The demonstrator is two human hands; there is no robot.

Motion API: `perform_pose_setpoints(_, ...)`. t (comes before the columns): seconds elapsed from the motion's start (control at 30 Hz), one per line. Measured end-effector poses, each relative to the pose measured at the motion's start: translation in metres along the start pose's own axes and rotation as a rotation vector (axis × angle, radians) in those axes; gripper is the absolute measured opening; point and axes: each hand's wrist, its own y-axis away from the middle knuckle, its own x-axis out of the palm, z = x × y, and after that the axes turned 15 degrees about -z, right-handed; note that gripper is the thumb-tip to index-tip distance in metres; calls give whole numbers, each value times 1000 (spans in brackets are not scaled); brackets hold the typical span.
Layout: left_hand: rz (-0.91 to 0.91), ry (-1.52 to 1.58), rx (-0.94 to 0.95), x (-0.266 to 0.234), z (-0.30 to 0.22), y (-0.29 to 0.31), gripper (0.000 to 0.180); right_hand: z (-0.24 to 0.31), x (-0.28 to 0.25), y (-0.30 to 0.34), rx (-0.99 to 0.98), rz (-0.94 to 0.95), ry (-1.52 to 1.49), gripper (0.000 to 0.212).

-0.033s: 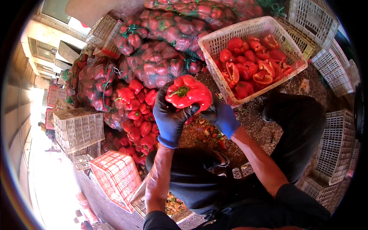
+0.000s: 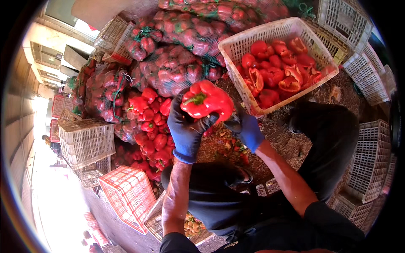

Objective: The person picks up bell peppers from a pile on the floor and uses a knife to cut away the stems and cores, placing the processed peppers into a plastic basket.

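My left hand [image 2: 187,134], in a blue glove with dark palm and fingers, grips a whole red bell pepper [image 2: 206,101]. Its green stem faces up and left, and my thumb lies across the lower side. Just right of the pepper is my right hand [image 2: 248,131], gloved alike, with its fingers curled in. Whatever those fingers may hold is too dark and small to make out. Loose whole red bell peppers [image 2: 159,142] lie in a heap left of my left hand. Beyond my right hand, a white plastic crate [image 2: 270,110] contains cut red pepper pieces [image 2: 274,76].
Green net sacks of peppers [image 2: 168,69] are piled at the far side. Empty-looking crates [image 2: 86,141] stand at left, with a red-and-white crate [image 2: 126,196] nearer. More crates [image 2: 369,160] are stacked at right. Pepper scraps [image 2: 228,143] litter the ground between my legs.
The pepper has tilted slightly in my left hand, its stem shifting left. My right hand has drawn a little away from the pepper's side.
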Motion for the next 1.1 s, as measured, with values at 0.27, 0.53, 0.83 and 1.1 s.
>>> perform_pose_setpoints(0.27, 166, 238, -408, -14, 5, -1, 76, 78, -19, -5, 49, 92, -629, 95)
perform_pose_setpoints(0.53, 259, -144, -336, -1, 20, 1, 92, 57, -29, -8, -130, 37, -312, 92)
perform_pose_setpoints(0.83, 284, -81, -587, -7, 22, 8, 73, 45, -39, -9, -61, 109, -312, 71)
perform_pose_setpoints(1.1, 175, 65, -586, -7, 15, 0, 83, 34, -26, -16, 187, -36, -695, 83)
